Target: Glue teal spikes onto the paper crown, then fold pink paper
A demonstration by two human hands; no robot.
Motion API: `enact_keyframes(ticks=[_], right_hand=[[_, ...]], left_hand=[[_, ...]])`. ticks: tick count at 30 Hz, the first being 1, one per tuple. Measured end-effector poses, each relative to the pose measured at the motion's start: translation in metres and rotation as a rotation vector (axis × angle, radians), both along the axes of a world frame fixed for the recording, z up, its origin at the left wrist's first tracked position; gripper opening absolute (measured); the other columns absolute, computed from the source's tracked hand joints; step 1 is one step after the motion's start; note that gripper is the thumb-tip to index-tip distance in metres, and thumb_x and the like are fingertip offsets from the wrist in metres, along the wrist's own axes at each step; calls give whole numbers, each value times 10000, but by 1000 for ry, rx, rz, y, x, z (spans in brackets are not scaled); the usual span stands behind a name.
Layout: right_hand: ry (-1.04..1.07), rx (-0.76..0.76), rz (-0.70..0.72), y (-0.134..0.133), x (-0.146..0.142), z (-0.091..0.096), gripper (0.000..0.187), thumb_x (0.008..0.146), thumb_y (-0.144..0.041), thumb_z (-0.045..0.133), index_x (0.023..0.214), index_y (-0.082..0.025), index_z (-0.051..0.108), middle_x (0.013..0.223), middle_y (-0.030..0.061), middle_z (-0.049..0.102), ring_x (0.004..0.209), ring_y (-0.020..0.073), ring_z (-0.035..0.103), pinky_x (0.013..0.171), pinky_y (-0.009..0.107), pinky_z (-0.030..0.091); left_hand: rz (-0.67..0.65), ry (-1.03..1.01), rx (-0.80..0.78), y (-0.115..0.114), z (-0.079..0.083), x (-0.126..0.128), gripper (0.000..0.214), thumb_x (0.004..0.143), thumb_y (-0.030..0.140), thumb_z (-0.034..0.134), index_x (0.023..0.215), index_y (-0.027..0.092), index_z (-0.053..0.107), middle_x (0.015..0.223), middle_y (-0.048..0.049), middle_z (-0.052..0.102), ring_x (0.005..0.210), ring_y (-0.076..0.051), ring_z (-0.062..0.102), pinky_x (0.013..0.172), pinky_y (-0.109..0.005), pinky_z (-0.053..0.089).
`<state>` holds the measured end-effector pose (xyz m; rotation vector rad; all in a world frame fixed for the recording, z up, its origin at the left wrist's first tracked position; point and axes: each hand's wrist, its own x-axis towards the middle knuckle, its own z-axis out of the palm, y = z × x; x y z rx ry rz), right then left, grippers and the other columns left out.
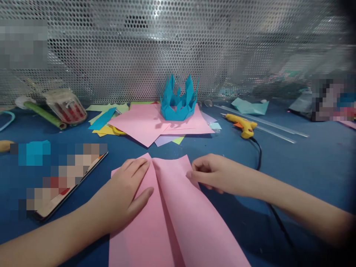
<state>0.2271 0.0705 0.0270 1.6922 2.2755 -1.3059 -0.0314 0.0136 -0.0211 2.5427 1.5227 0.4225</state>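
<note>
A pink paper sheet (178,218) lies on the blue table (306,163) in front of me, its two side flaps folded in toward a centre crease. My left hand (126,194) lies flat on the left flap, fingers stretched out and pressing it down. My right hand (213,174) pinches the upper right corner of the right flap with its fingertips. A folded blue paper crown (179,100) stands farther back on a pile of pink sheets (155,124).
A yellow glue gun (241,126) with a black cord lies right of the pile, beside clear glue sticks (267,128). A phone (66,181) rests at the left. Loose coloured papers (107,118), a green roll (46,115) and a plastic container (66,105) sit by the perforated metal wall.
</note>
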Motion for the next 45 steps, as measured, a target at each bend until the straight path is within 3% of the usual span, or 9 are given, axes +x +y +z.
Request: enact_keyframes(ticks=[15, 30, 34, 39, 45], right_hand=[[-20, 10, -6, -2, -3, -5, 247, 875, -315, 522, 665, -186, 539, 619, -19, 613, 390, 66, 469, 385, 183, 342], [-26, 19, -25, -4, -3, -6, 200, 869, -300, 510, 701, -197, 540, 598, -29, 609, 375, 79, 480, 386, 197, 355], [-22, 111, -37, -9, -2, -12, 244, 876, -326, 497, 668, -201, 526, 605, -24, 601, 440, 91, 483, 434, 215, 322], [-47, 268, -72, -24, -3, -19, 295, 875, -356, 504, 623, -203, 510, 565, -24, 510, 538, 117, 431, 509, 256, 252], [-36, 274, -85, -27, -5, -19, 322, 880, -381, 488, 613, -202, 488, 565, -24, 489, 540, 118, 403, 519, 257, 251]], left_hand=[[-24, 81, 48, 7, 6, -1, 487, 959, 395, 411, 1392, 179, 468, 1393, -86, 514, 1202, -287, 459, 993, -451, 412], [-21, 182, 106, 3, 3, 0, 511, 996, 407, 338, 1414, 137, 458, 1430, -104, 514, 1156, -305, 468, 917, -466, 389], [-30, 200, 99, 2, 6, 3, 500, 989, 393, 353, 1390, 130, 497, 1389, -101, 561, 1057, -300, 508, 839, -454, 407], [-23, 179, 104, 2, 6, 4, 500, 987, 384, 360, 1402, 132, 481, 1395, -94, 559, 1071, -298, 502, 852, -449, 400], [9, 133, 82, 2, 6, 3, 492, 981, 413, 376, 1400, 181, 486, 1343, -81, 583, 1051, -287, 495, 874, -444, 411]])
